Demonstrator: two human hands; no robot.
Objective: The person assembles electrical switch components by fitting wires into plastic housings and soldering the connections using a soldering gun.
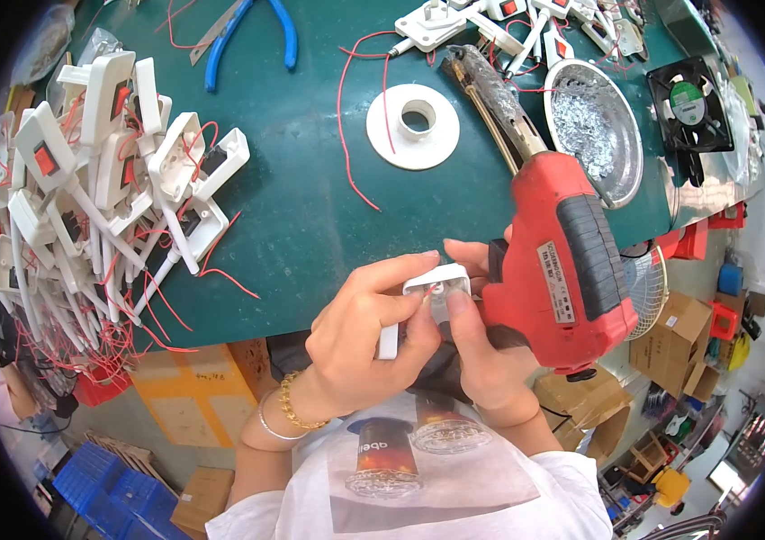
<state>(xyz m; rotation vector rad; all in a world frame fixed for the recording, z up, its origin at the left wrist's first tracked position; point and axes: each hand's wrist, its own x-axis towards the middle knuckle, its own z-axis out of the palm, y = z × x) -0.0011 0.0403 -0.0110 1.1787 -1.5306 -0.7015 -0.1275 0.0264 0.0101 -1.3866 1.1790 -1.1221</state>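
To my far left, a heap of white plastic housings (94, 189), with red switches and tangled red wires, covers that end of the green counter (301, 225). Below its edge are a taped cardboard box (193, 396) and blue crates (112, 490). Further right, near the far side, lie blue-handled pliers (286, 40), then a loose red wire (344, 135) and a white disc (436, 148) with a raised ring. Past that come more white parts (432, 27) and a metal dish (621, 184) of silvery bits. In the foreground, a red tool (562, 252) with a black grip stands in the way, its long metal nose reaching toward the dish and its body covering part of my right hand (486, 355). A small black fan (688, 103) sits beyond the dish.

The white cover (441, 279) is in front of me, between my hands. My left hand (364, 319) grips it from the left, fingers bent close around it, a bit of red wire inside. My right hand holds its right side, thumb against it; I cannot tell whether that hand's hidden part touches the red tool.
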